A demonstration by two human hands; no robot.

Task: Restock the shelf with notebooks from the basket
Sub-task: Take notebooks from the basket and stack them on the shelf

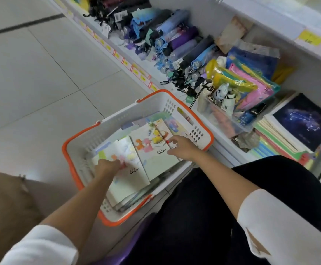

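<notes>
Restocking is barely getting going: the basket (152,106), sitting beside the shelf (209,22), is holding plenty of notebooks (156,155). The right hand (180,147) is resting spread fingers on one cover, gripping nothing; the left hand (108,165) is curling onto another, its hold impossible to tell.

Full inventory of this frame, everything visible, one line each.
basket: one, white with orange rim, in front of shelf
notebooks: several, pale covers, two marked ENGLISH, in basket
umbrellas: many, folded, purple, blue, black, on shelf
folders: several, yellow, pink, teal, right of umbrellas
notebook stack: one, dark constellation cover on top, shelf far right
price tags: many, yellow, shelf edge
left hand: on left ENGLISH notebook
right hand: on right ENGLISH notebook
</notes>
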